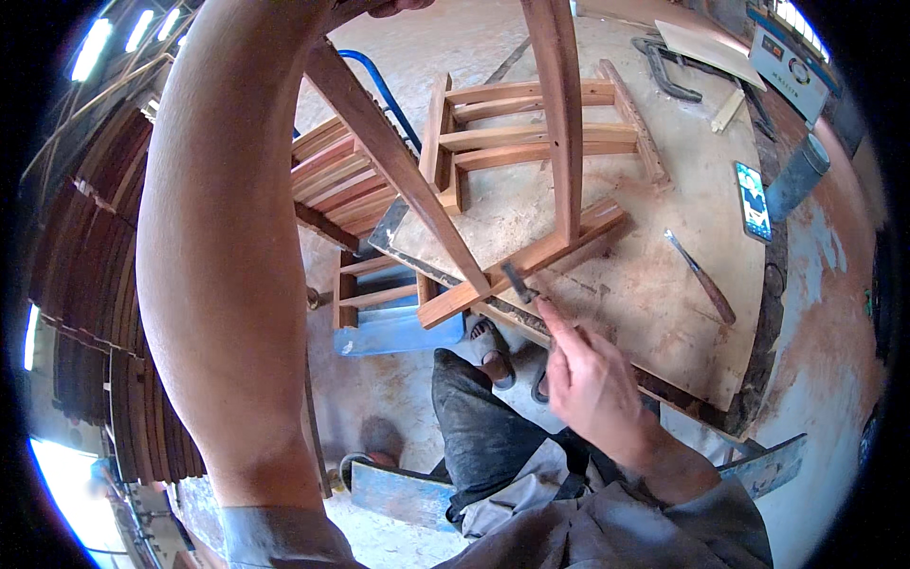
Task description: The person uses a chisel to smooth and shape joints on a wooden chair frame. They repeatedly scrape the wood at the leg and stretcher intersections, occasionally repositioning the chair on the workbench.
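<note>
My right hand (592,379) is closed round a hammer, its dark head (515,282) close against a wooden crosspiece (450,305). Two long wooden legs (566,142) slope down and meet this crosspiece, which lies across the near edge of the worktable. My left arm reaches up along the left side. At the top edge my left hand (403,8) shows only in part, its fingers curled at the upper end of the wooden frame. Right of the crosspiece, a chisel with a wooden handle (713,294) lies on the tabletop.
A slatted wooden frame (540,140) rests on the worktable (664,356). Farther back lies a dark clamp (664,71). A phone (754,201) and a grey cylinder (798,175) are at the right edge. Stacked slats (346,175) and a blue tub (393,334) sit at left.
</note>
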The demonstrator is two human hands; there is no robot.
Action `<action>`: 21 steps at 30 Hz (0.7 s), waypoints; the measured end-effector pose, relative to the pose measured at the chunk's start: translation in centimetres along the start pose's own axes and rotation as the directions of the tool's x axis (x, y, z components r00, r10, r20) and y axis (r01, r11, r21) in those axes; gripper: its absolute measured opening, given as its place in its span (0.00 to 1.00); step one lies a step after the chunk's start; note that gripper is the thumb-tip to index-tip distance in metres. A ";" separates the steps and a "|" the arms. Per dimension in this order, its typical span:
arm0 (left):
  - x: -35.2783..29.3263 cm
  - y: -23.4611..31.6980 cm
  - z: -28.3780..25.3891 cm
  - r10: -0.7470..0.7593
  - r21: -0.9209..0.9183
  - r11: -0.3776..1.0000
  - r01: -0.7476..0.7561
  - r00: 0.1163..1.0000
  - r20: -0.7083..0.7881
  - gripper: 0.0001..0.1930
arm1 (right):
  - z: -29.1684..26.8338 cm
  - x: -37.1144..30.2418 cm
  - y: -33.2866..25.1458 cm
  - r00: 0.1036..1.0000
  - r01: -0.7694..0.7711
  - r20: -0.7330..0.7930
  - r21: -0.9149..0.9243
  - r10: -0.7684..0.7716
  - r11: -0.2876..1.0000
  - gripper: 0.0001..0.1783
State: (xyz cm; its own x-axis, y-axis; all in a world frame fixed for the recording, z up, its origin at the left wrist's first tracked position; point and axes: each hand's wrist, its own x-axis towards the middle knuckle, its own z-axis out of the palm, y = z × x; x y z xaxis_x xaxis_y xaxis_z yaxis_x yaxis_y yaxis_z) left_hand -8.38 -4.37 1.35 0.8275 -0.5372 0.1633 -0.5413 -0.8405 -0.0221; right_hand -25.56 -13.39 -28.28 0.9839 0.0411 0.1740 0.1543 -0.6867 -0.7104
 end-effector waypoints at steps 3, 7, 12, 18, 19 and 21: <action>0.0 0.3 0.0 -0.038 0.030 0.999 0.038 0.999 -0.005 0.38 | 2.1 0.2 -0.6 1.000 0.018 -0.007 -0.031 -0.018 0.999 0.29; -0.1 1.6 0.7 -0.194 0.078 0.976 0.202 0.977 -0.093 0.37 | 3.3 1.1 -1.5 0.999 0.041 0.039 -0.096 -0.037 0.995 0.33; -0.8 2.4 0.9 -0.178 0.100 0.976 0.195 0.971 -0.157 0.37 | 4.2 1.1 -1.0 0.999 0.052 0.000 -0.104 -0.052 0.993 0.35; -0.8 2.7 0.8 -0.147 0.111 0.981 0.162 0.980 -0.131 0.36 | 4.4 2.6 -0.2 0.997 0.075 -0.019 -0.137 -0.079 0.988 0.36; -0.7 2.5 0.9 -0.160 0.123 0.977 0.176 0.978 -0.131 0.36 | 4.6 2.5 -0.3 0.996 0.083 -0.024 -0.138 -0.088 0.987 0.36; 0.1 2.8 1.6 -0.206 0.142 0.963 0.228 0.966 -0.153 0.36 | 3.7 0.6 -1.0 0.999 0.024 0.044 -0.152 -0.018 0.988 0.35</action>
State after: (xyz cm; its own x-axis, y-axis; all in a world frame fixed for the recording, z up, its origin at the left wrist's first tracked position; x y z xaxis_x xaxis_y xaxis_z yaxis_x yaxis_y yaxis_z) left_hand -9.63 -6.90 -0.24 0.8885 -0.3351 0.3136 -0.3114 -0.9421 -0.1243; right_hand -24.83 -9.99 -29.97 0.9840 0.0855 0.1563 0.1628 -0.7876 -0.5943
